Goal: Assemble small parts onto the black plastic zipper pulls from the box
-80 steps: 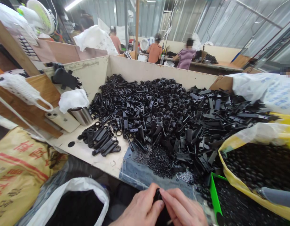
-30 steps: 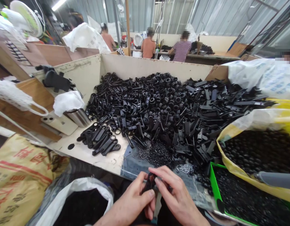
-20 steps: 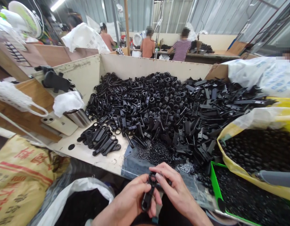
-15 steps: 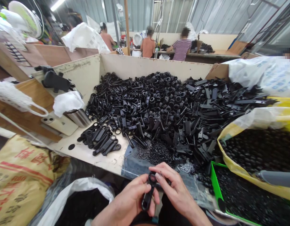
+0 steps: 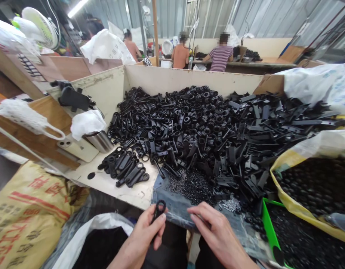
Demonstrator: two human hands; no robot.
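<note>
My left hand (image 5: 150, 228) is closed around a black plastic part with a ring end (image 5: 160, 206). The ring points up past my thumb, and my fingers cover much of the body. To its right, my right hand (image 5: 214, 228) hovers apart from that part, over the near edge of the dark mat (image 5: 172, 203). Its thumb and fingers are drawn together, and whatever they may hold is hidden. Beyond it on the mat lie small black pieces (image 5: 196, 186) and a little heap of silver pins (image 5: 230, 204).
A large pile of black parts (image 5: 186, 123) fills the bench. Ring-ended pieces (image 5: 127, 168) lie at left near a steel cup (image 5: 98, 141). A green tray (image 5: 269, 224) and yellow-edged bag (image 5: 281, 186) stand right; a white sack (image 5: 65, 246) is open lower left. People sit behind.
My hands have moved apart. The left one shifted left with the ring-ended part, now ring upward; the right one came off it. The view has swung slightly left.
</note>
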